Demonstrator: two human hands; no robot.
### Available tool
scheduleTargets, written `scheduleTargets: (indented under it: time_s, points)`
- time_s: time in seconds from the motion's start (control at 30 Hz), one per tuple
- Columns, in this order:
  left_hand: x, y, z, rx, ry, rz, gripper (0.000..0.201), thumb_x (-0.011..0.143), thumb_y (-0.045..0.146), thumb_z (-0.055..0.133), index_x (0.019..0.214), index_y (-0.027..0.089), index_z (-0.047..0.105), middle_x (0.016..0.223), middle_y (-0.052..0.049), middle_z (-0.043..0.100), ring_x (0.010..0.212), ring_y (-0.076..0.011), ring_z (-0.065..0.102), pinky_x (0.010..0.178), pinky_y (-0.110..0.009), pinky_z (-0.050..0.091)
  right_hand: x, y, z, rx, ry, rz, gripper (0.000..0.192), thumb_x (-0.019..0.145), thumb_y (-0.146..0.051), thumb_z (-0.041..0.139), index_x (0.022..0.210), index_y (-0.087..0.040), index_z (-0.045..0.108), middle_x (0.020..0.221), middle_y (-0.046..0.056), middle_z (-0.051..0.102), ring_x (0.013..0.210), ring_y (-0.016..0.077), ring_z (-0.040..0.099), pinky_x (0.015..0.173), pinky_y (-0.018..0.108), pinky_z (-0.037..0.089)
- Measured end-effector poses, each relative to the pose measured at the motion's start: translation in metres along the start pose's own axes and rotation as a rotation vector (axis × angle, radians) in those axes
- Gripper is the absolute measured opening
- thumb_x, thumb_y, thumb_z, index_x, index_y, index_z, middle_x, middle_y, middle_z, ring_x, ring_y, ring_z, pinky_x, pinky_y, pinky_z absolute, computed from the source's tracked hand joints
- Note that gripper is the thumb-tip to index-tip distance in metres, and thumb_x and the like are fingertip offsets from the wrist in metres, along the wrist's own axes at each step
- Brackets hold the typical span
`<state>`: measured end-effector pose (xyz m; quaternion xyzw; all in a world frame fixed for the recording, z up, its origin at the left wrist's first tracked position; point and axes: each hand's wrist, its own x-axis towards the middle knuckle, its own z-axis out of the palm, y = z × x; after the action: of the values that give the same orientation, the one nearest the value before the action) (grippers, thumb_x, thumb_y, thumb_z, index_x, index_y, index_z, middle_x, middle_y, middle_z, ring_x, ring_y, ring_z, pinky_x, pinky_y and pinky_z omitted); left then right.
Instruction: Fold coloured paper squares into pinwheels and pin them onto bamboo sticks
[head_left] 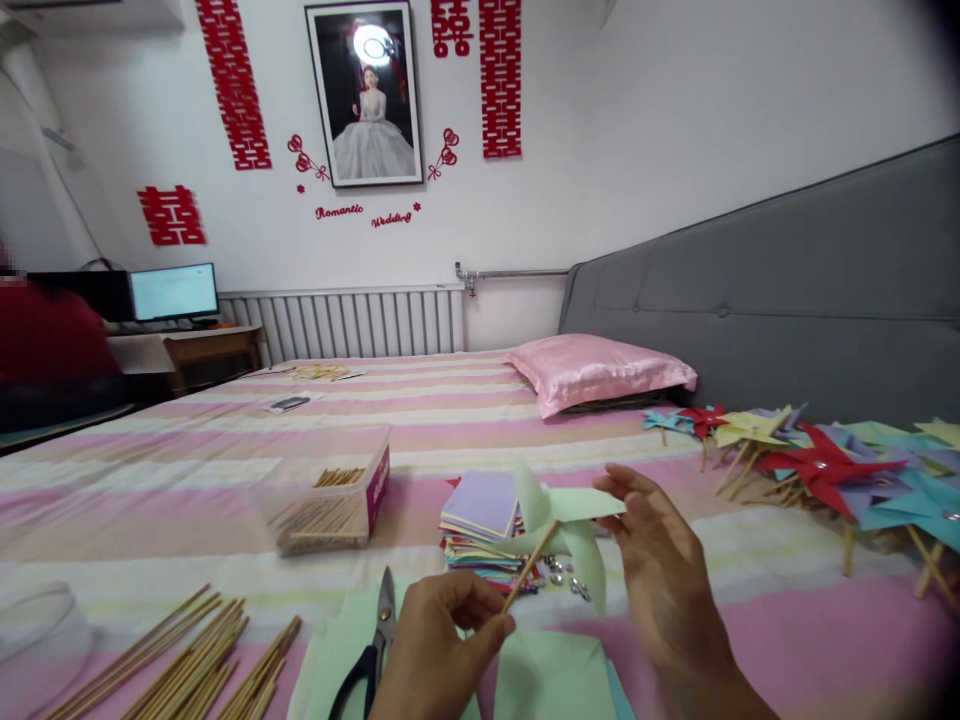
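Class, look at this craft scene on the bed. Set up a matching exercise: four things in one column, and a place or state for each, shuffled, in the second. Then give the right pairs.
Things:
1. green pinwheel
2. scissors
3. pillow
4. paper stack

Places or states:
A. by the grey headboard
B. lying on green sheets, left of the left hand
C. behind the pinwheel, on the bedspread
D. held by its stick in the left hand, right hand at a blade

Pairs: 1-D, 2-B, 3-A, 4-C
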<state>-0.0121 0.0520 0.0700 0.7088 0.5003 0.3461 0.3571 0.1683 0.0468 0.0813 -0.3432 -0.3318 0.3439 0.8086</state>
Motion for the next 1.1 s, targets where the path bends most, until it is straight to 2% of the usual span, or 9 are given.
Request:
scheduleTargets:
  time_s: [0.13,0.37,0.6,0.73,0.9,0.97,1.03,1.1]
  points:
    - [0.0004,-0.0016,-0.0005,0.02,-0.005,0.009,0.011,0.064,0.023,0.059,0.065,0.014,0.066,0.062,-0.005,0.067,0.06,-0.0171,0.059,0.058,-0.026,0.044,-0.0037,-0.0014,0.0039,-0.208,-0.041,-0.104,0.045,0.062,-0.04,0.068,0.101,-0.021,0.055,0.095,0.005,0.059,0.089,0.021,0.053,0.066,0.027,0.042]
    - [-0.0002,-0.001,0.0003,0.007,-0.001,-0.015,0.011,0.063,0.023,0.06,0.064,0.014,0.066,0.061,-0.005,0.067,0.059,-0.0167,0.059,0.056,-0.025,0.043,-0.0058,-0.0019,0.0018,-0.487,-0.129,-0.208,0.041,0.065,-0.029,0.067,0.103,-0.021,0.053,0.104,0.008,0.06,0.088,0.0218,0.056,0.075,0.035,0.045]
    - [-0.0006,0.0001,0.0004,-0.018,-0.017,-0.009,0.01,0.063,0.021,0.059,0.063,0.013,0.066,0.06,-0.004,0.066,0.058,-0.0159,0.058,0.056,-0.025,0.043,-0.0058,0.0014,0.0001,-0.469,-0.104,-0.153,0.042,0.067,-0.027,0.067,0.106,-0.018,0.054,0.086,0.006,0.064,0.082,0.0211,0.059,0.076,0.035,0.046]
    - [0.0005,-0.0008,0.0007,-0.032,-0.028,0.0,0.009,0.063,0.02,0.06,0.064,0.013,0.066,0.061,-0.005,0.067,0.059,-0.0162,0.058,0.057,-0.025,0.043,-0.0054,0.0031,0.0009,-0.462,-0.109,-0.148,0.041,0.069,-0.028,0.065,0.107,-0.019,0.053,0.083,0.005,0.063,0.08,0.0203,0.059,0.076,0.035,0.046]
    - [0.0001,0.001,0.0005,-0.011,-0.019,-0.021,0.01,0.062,0.02,0.06,0.063,0.013,0.066,0.06,-0.005,0.066,0.058,-0.0161,0.058,0.056,-0.025,0.042,-0.0061,0.0016,0.0021,-0.446,-0.089,-0.13,0.042,0.068,-0.029,0.066,0.106,-0.019,0.051,0.076,0.003,0.061,0.074,0.0184,0.057,0.069,0.031,0.046]
    - [-0.0005,0.0022,0.0002,-0.011,-0.015,-0.029,0.011,0.063,0.022,0.059,0.064,0.013,0.066,0.06,-0.005,0.066,0.058,-0.0162,0.058,0.056,-0.025,0.042,-0.0061,0.0009,0.0017,-0.444,-0.085,-0.141,0.035,0.068,-0.03,0.066,0.099,-0.02,0.052,0.082,0.004,0.061,0.072,0.0174,0.056,0.068,0.031,0.046]
    - [-0.0009,0.0028,0.0,-0.015,-0.016,-0.03,0.012,0.064,0.023,0.059,0.065,0.013,0.067,0.061,-0.005,0.066,0.059,-0.0164,0.058,0.057,-0.025,0.043,-0.0056,0.0009,0.0006,-0.444,-0.089,-0.161,0.026,0.069,-0.033,0.065,0.087,-0.019,0.052,0.096,0.007,0.06,0.078,0.0186,0.057,0.07,0.032,0.045]
    - [-0.001,0.0024,-0.0001,-0.013,-0.019,-0.023,0.013,0.064,0.023,0.06,0.065,0.013,0.067,0.061,-0.005,0.066,0.06,-0.0167,0.058,0.058,-0.026,0.043,-0.0047,0.0012,-0.0007,-0.444,-0.064,-0.17,0.026,0.068,-0.036,0.065,0.082,-0.019,0.051,0.106,0.009,0.058,0.083,0.02,0.057,0.072,0.033,0.045]
